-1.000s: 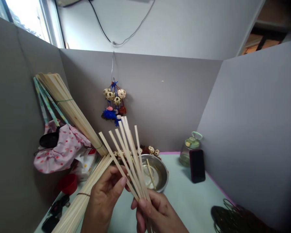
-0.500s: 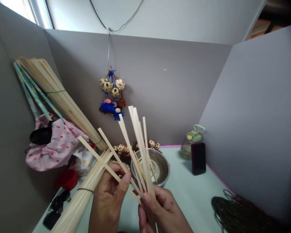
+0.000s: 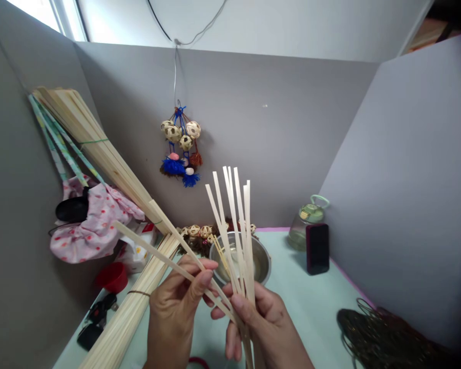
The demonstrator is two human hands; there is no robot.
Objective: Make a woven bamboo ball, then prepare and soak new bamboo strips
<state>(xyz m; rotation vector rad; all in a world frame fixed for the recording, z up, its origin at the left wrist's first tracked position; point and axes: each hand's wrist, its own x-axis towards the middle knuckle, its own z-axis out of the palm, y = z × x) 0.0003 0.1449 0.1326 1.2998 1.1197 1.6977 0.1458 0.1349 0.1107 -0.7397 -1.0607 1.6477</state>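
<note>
Several pale, flat strips (image 3: 234, 225) fan upward from my right hand (image 3: 263, 318), whose thumb and fingers pinch them near their lower ends. My left hand (image 3: 180, 307) pinches two more strips (image 3: 171, 223) between thumb and fingers. Those two slant to the upper left, and their lower ends meet the bunch at my right thumb. Behind the strips a metal bowl (image 3: 267, 261) stands on the table, with thin yellowish sticks (image 3: 219, 251) leaning in it.
A tied strip bundle (image 3: 119, 328) lies left, near a red cup (image 3: 112, 278) and spotted cloth bag (image 3: 100, 220). Woven balls (image 3: 172, 133) hang on the wall. At right are a bottle (image 3: 300, 230), a phone (image 3: 317, 249) and dark cord coils (image 3: 372, 333).
The strips in my right hand have shifted right and stand more upright. The two strips in my left hand have spread farther apart at their upper ends. The view has shifted slightly.
</note>
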